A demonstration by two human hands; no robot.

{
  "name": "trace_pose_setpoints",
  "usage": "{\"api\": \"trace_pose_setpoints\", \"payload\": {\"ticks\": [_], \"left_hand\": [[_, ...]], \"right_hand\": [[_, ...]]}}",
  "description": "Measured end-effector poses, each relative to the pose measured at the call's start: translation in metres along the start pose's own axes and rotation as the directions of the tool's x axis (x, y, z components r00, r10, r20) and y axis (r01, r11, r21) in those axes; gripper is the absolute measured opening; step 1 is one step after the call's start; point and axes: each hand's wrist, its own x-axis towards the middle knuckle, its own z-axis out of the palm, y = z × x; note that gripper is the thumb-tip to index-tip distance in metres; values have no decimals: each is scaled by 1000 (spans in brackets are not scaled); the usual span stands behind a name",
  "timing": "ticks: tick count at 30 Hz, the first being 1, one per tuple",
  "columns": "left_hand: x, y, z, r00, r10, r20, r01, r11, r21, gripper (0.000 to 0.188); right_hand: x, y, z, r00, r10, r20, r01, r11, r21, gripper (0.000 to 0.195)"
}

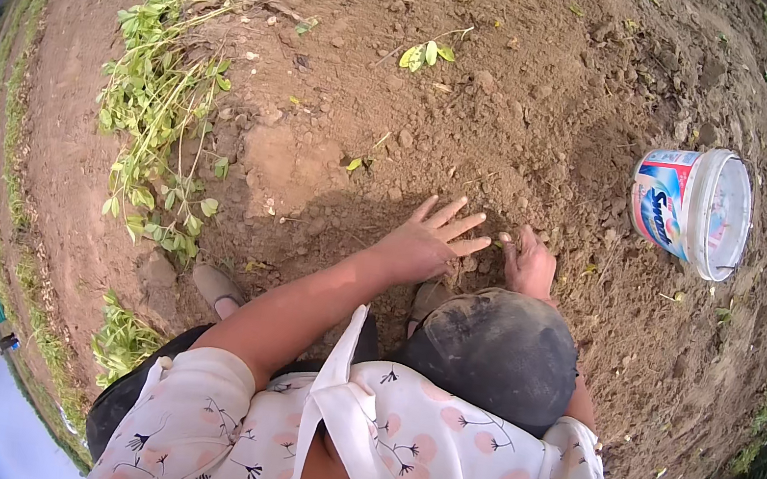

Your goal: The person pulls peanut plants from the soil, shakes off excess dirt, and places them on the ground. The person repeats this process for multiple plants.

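My left hand [431,241] is palm down over the loose brown soil [399,182], its fingers spread and nothing held in it. Just right of it, past my knee, is my right hand [530,263], with its fingers bent and the thumb extended towards the left fingertips. Something tiny may be at those right fingertips; it is too small to make out. Dark, shadowed soil lies between and under both hands. A dusty dark-clad knee [496,353] hides part of my right forearm.
Peanut plants [169,81] lie heaped on the left, pale pods beside them. A white plastic bucket [664,200] with a printed label stands at the right. My shoe [216,287] is near the plants. A leafy sprig [422,56] lies ahead.
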Motion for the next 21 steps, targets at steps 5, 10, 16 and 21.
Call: {"api": "trace_pose_setpoints", "payload": {"ticks": [5,10,16,21], "left_hand": [[10,11,-9,947,-95,305,44,984,171,63],[-9,-56,-14,915,-389,110,352,900,257,58],[-63,-107,-31,834,-552,-18,543,814,205,58],[-65,-52,-9,920,-392,-23,392,919,35,87]], "right_hand": [[-24,29,-14,938,-223,-265,137,942,-306,55],[-14,105,-17,887,245,-392,-297,952,-75,86],[28,16,14,915,179,-361,-260,947,-188,78],[-12,-33,22,842,-516,157,539,806,-244,67]]}}
